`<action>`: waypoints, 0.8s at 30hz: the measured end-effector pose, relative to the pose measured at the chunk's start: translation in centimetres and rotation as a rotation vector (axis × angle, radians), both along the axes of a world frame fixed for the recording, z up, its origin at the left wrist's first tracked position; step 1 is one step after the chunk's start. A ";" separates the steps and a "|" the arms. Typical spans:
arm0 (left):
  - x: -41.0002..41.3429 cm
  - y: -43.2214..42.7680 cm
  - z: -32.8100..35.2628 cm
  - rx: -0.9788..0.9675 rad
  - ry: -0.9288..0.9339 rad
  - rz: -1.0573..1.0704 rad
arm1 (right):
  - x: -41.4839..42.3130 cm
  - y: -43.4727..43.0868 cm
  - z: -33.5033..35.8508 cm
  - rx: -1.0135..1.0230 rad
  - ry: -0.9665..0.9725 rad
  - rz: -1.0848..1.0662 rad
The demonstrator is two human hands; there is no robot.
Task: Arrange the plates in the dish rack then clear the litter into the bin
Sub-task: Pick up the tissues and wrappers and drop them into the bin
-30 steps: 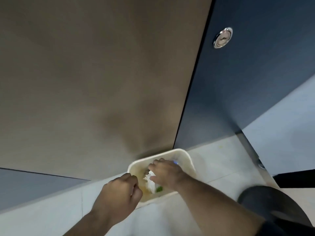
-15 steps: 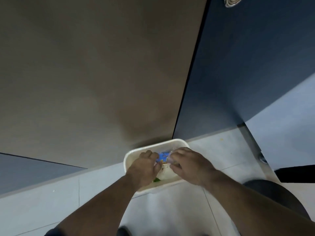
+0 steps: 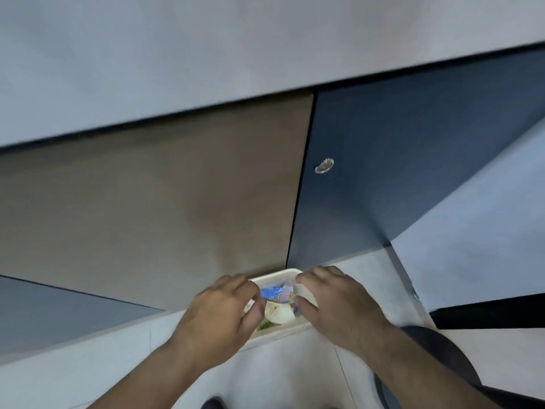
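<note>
White tray [image 3: 277,334] sits on the floor [image 3: 118,364], its far edge against the cabinet [image 3: 147,216]; in the tray lie a blue wrapper [image 3: 275,293], a white scrap [image 3: 280,314] and green bits [image 3: 264,326]; above the tray's left side, the left hand [image 3: 218,317] pinches one wrapper end with curled fingers; above its right side, the right hand [image 3: 339,305] grips the other end.

A white tray [image 3: 274,335] of litter sits on the tiled floor [image 3: 103,364], with a blue wrapper [image 3: 275,293] and a crumpled white piece [image 3: 280,312] lying in it. Both hands hang over the tray, left hand [image 3: 219,314] and right hand [image 3: 339,302] curled at opposite ends of the wrapper; a firm grip cannot be made out. Behind the tray stand a brown cabinet panel [image 3: 162,202] and a dark blue door [image 3: 398,202] with a round metal lock [image 3: 324,165].
</note>
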State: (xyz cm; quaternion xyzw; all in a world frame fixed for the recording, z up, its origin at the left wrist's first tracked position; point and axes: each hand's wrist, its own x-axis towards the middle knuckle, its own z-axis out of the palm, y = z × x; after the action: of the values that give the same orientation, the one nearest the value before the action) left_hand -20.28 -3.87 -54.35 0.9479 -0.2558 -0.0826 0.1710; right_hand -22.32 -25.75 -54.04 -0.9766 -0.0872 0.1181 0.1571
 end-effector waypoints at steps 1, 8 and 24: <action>-0.4 0.2 2.9 -0.018 -0.010 0.002 | -0.2 0.1 2.3 0.003 -0.013 -0.007; -0.3 -0.1 21.2 -0.088 -0.106 -0.065 | -0.3 0.8 20.6 -0.014 -0.103 0.025; 1.7 4.3 42.9 -0.085 -0.297 -0.012 | 1.1 5.6 44.9 -0.055 -0.291 0.010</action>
State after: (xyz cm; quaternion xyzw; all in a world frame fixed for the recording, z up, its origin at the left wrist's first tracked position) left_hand -18.56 0.38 -11.50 0.9400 -0.2872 0.0685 0.1708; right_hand -21.19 -20.19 -9.15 -0.9869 -0.1104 -0.0216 0.1153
